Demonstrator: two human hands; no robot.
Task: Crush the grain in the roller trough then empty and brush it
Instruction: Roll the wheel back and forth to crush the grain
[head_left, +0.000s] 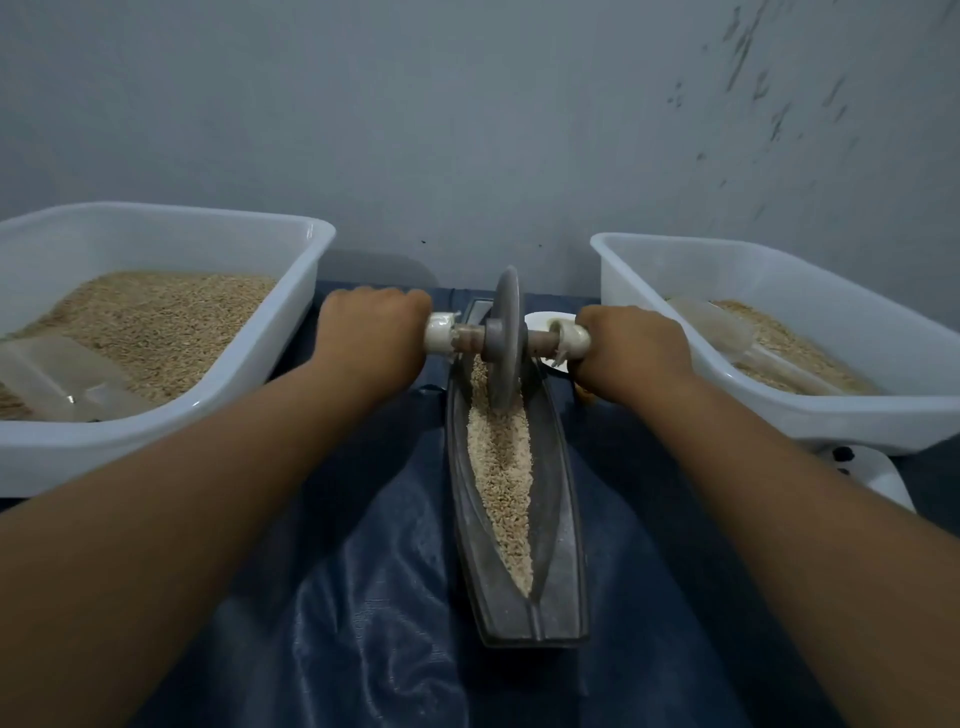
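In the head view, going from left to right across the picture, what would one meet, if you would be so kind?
Left tub of grain → left hand → roller wheel in the trough → right hand → right tub of grain.

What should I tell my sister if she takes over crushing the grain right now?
Left hand and right hand: each grips one end of the roller handle.
Roller wheel stands in the far part of the trough, on the grain.
Tubs: left tub and right tub both hold grain and a clear scoop.
Done: rolling under way.
Left: finish crushing, empty the trough, brush it. No brush in view.
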